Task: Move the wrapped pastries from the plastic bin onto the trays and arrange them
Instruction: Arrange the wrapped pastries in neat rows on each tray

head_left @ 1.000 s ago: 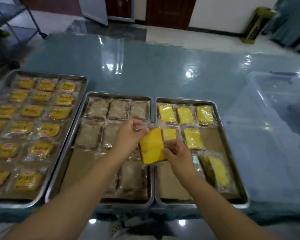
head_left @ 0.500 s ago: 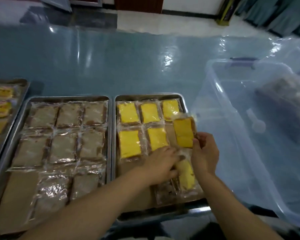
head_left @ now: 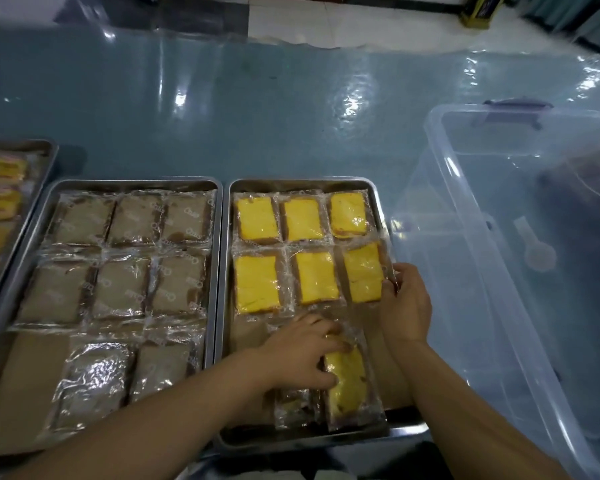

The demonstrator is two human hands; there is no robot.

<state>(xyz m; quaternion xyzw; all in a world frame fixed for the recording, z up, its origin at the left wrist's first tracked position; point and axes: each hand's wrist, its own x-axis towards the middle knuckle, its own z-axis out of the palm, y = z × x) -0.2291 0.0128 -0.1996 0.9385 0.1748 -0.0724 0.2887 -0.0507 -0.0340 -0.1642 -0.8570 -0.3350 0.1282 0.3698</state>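
A metal tray (head_left: 227, 271) in front of me holds two rows of wrapped yellow pastries. My right hand (head_left: 405, 303) pinches the wrapper edge of the yellow pastry (head_left: 362, 271) lying at the right end of the second row. My left hand (head_left: 305, 351) rests on a loose wrapped yellow pastry (head_left: 347, 386) lying near the tray's front, fingers curled over its top end. Another wrapped pastry (head_left: 297, 407) lies beside it, partly under my left hand. The clear plastic bin (head_left: 478, 237) stands to the right, with dark wrapped pastries (head_left: 589, 202) blurred inside.
A second tray (head_left: 136, 183) to the left holds several brown wrapped pastries. A third tray (head_left: 47, 157) at the far left edge holds yellow labelled packets. All stand on a glossy blue-green table (head_left: 257, 116) under plastic film.
The view swung right. My right hand carried the yellow pastry over and lowered it flat at the right end of the second row. My left hand settled onto the loose pastry at the front.
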